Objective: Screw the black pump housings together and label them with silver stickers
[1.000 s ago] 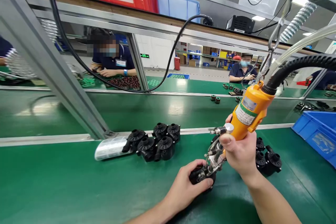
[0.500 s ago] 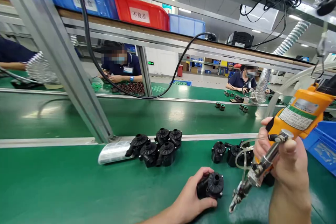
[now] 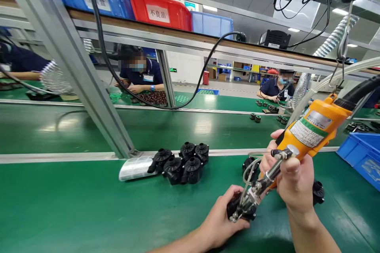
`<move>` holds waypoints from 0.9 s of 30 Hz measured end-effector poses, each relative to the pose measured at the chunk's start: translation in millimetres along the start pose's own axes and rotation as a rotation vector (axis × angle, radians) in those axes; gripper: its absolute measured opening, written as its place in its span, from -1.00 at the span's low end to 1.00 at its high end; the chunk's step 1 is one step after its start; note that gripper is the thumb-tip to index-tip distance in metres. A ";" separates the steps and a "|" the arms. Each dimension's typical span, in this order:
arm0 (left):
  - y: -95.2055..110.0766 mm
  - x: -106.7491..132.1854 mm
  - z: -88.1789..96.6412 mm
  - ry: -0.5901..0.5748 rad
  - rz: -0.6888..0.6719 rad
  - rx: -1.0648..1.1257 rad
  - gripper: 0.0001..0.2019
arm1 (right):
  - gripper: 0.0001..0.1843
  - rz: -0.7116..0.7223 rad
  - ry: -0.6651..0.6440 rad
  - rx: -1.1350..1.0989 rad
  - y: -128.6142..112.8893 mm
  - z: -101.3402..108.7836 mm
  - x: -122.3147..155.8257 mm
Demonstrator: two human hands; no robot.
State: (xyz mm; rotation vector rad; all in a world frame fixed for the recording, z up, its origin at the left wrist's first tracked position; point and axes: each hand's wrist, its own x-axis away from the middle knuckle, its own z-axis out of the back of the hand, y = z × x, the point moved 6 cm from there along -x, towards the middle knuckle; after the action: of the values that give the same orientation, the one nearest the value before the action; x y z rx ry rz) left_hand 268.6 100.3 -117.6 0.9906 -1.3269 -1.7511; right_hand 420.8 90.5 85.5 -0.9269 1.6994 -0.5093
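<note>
One black housing (image 3: 231, 206) is under work on the green desk (image 3: 89, 205), with the metal nose (image 3: 270, 174) of an orange driver (image 3: 310, 128) slanting down across its top. This piece looks part-way through; the nose hides most of the upper face, so it is hard to say whether the tip actually touches or what is already fitted. Five similar housings (image 3: 178, 166) stand grouped to the left, beside a clear plastic bundle (image 3: 135, 168). More sit to the right, one (image 3: 318, 192) just past the right wrist and another partly behind thin tubing; whether either group is finished cannot be told.

The left hand (image 3: 218, 221) lies low around the housing, its fingers curled along the far side and the thumb along the near side, clamped on it. The right hand (image 3: 298, 180) grips the driver, fingers wrapped around the orange body and thumb up by the metal fitting, with no visible gap.
</note>
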 end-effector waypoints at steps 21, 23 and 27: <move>19.8 3.9 0.8 -0.001 0.093 0.000 -0.51 | -0.49 -0.023 -0.150 0.157 18.8 -42.9 14.1; 21.0 5.2 -0.2 -0.018 0.089 -0.015 -0.51 | -0.48 -0.037 -0.147 0.124 19.5 -42.2 11.2; -3.0 2.7 2.1 0.052 0.030 -0.064 -0.19 | -0.40 -0.049 -0.067 0.036 8.2 -21.9 4.7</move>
State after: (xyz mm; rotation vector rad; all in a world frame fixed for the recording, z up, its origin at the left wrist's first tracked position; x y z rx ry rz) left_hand 265.2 99.5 -120.6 0.9698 -1.2394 -1.7234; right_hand 397.0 89.3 83.9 -0.9518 1.6054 -0.5341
